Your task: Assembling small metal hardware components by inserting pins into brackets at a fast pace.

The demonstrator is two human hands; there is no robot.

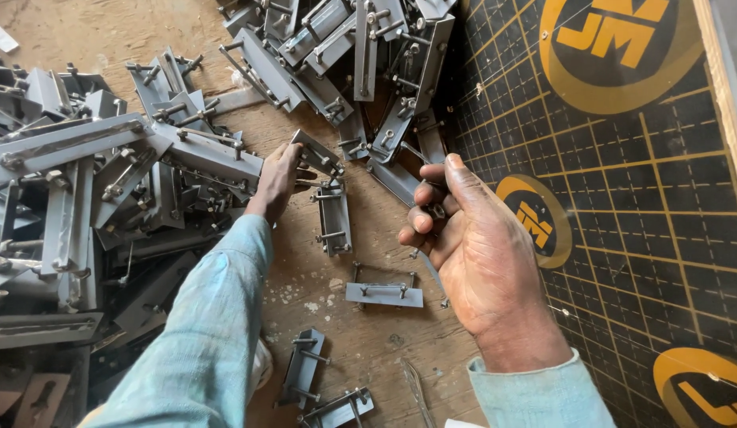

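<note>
Reaching forward with the left hand (280,176), fingers closing on the end of a grey bracket (317,154) lying at the edge of the scatter, so gripping it by the near tip, the easiest part to lift. Holding the right hand (471,238) raised and curled, thumb pressing down on the bent fingers, pinching something small and dark, too hidden to tell what. Lying just below the left hand, another bracket (334,218) with its studs up; further toward the body, between both hands, a flat one (383,294). Heaping up left of the left hand, a pile (91,198) of like parts; a second heap (345,55) beyond both hands. Resting on a wooden floor (360,341); no box or tray showing, everything loose. Standing right of the right hand, a black gridded board (622,198).
</note>
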